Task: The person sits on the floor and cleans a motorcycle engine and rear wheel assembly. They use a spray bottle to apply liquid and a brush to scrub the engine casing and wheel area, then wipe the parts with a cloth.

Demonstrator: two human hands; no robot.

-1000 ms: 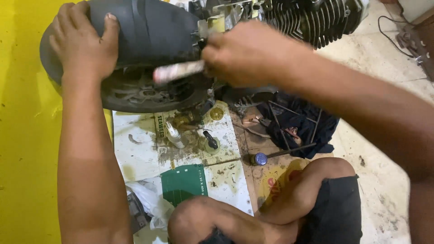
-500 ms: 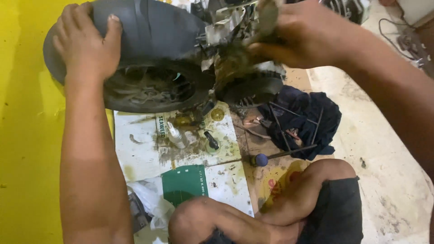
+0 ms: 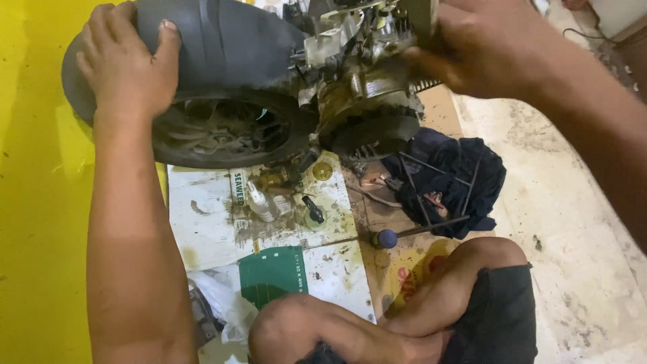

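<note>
Dark cloth [image 3: 451,172]; blue-handled screwdriver [image 3: 387,238]; stained cardboard [image 3: 209,229]; small bottle [image 3: 259,202]

Left hand [image 3: 128,64] flat on black tyre [image 3: 222,54]; right hand [image 3: 492,47] grips oily engine block [image 3: 364,87]. Dark rag [image 3: 451,178], screwdriver [image 3: 404,234] on the floor below.

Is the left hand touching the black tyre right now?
Touching. The head view shows the left hand laid flat on the black tyre, palm and fingers pressed against its rubber, no gap visible.
</note>
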